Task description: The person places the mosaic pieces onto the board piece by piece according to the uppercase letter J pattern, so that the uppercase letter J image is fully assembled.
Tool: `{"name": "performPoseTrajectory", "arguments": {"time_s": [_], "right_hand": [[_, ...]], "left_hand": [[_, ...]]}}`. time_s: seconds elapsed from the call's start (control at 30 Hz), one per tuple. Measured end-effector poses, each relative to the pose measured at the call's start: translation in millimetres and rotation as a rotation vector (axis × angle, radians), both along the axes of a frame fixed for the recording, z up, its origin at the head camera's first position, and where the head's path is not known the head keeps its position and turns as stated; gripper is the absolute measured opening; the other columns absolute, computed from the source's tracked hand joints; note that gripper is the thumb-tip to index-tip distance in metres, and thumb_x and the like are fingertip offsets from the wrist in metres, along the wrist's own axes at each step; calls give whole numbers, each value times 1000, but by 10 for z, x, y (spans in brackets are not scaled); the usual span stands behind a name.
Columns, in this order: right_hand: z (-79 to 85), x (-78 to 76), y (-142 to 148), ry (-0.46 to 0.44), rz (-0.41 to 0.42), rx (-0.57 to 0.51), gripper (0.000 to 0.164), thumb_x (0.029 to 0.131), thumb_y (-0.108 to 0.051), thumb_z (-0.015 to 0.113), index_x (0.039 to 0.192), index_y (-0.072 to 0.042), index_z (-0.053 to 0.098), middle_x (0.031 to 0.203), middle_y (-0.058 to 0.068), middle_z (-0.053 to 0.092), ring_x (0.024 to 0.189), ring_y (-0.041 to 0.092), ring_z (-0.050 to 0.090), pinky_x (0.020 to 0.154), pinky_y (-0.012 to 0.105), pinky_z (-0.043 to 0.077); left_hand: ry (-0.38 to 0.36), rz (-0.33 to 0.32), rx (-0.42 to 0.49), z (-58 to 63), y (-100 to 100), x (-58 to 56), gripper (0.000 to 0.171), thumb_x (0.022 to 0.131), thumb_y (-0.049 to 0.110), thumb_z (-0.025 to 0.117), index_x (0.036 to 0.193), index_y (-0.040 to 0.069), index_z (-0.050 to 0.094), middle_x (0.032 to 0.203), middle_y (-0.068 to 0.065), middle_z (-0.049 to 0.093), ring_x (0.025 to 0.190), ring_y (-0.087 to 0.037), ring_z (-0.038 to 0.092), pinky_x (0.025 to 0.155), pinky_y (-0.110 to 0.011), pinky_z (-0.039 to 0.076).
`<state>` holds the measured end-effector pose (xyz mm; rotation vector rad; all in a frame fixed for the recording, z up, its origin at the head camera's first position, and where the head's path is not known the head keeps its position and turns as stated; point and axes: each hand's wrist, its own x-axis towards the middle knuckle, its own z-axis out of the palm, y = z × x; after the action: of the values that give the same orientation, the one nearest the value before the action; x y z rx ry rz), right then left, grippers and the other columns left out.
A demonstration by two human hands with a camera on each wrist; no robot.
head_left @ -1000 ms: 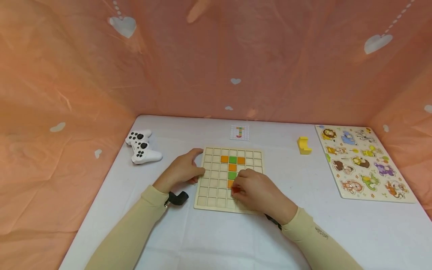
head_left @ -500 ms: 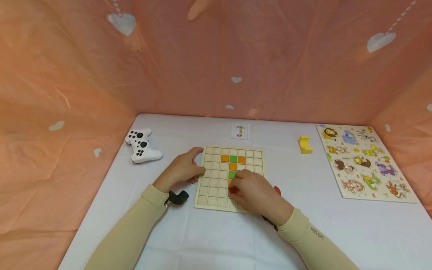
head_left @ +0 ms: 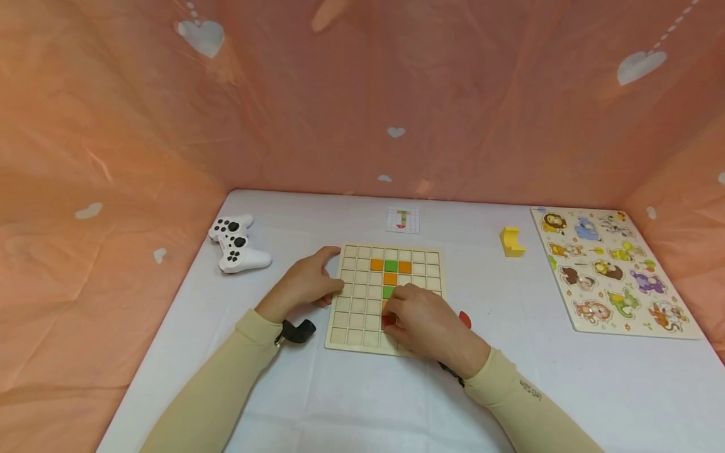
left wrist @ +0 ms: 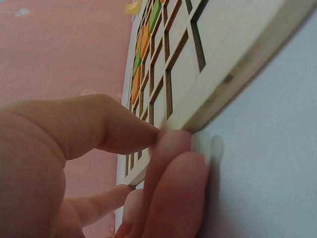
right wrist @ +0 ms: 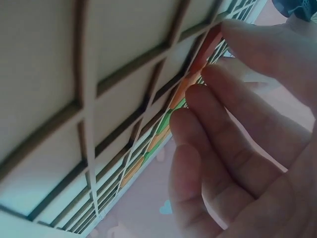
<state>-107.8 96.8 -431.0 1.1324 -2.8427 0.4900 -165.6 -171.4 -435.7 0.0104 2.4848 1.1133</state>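
Observation:
A wooden grid board (head_left: 355, 306) lies on the white table, with orange tiles (head_left: 376, 265) and green tiles (head_left: 391, 266) set in a T-like pattern. My left hand (head_left: 306, 280) grips its left edge, thumb (left wrist: 133, 134) at the rim and fingers against the side. Over the lower middle of the board, my right hand (head_left: 421, 318) pinches a red tile (head_left: 388, 321) between thumb and forefinger. In the right wrist view the red tile (right wrist: 207, 48) sits at a cell just below the orange one. The hand hides the cells under it.
Another red piece (head_left: 465, 319) shows partly beyond my right hand. A pattern card (head_left: 403, 220) lies behind the board. A white game controller (head_left: 239, 245) is at left; a yellow block (head_left: 511, 243) and an animal puzzle board (head_left: 614, 277) are at right.
My right hand has shifted slightly left and towards me with the red tile, uncovering part of the other red piece. The left hand stays on the board's edge.

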Motion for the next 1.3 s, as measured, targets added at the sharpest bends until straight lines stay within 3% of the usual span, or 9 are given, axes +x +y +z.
{"name": "performPoseTrajectory", "arguments": {"time_s": [0.6, 0.8, 1.07, 1.3], "right_hand": [[20, -35, 26, 2, -37, 14, 8, 87, -13, 85, 94, -15, 81, 90, -5, 69, 91, 16, 65, 76, 32, 59], [41, -42, 91, 10, -47, -5, 5, 87, -16, 85, 89, -18, 82, 88, -8, 67, 86, 13, 61, 73, 29, 55], [88, 12, 390, -12, -142, 9, 3, 89, -16, 82, 91, -15, 79, 90, -7, 66, 88, 13, 61, 77, 33, 58], [80, 175, 828, -26, -251, 51, 11, 89, -21, 86, 95, -15, 79, 97, -5, 70, 93, 14, 66, 81, 39, 60]], "left_hand": [[-2, -1, 13, 22, 1, -10, 88, 89, 19, 73, 168, 23, 36, 76, -8, 71, 61, -19, 68, 61, -30, 58], [-2, -4, 13, 14, 9, -16, 87, 90, 19, 74, 168, 23, 36, 76, -8, 71, 62, -20, 68, 60, -30, 58], [-6, -3, 9, -3, 12, -9, 86, 91, 20, 74, 168, 22, 35, 77, -9, 72, 62, -20, 69, 61, -30, 59], [-11, 4, 3, -16, 2, -2, 87, 90, 20, 74, 168, 23, 35, 78, -9, 72, 63, -20, 69, 61, -30, 58]]}}
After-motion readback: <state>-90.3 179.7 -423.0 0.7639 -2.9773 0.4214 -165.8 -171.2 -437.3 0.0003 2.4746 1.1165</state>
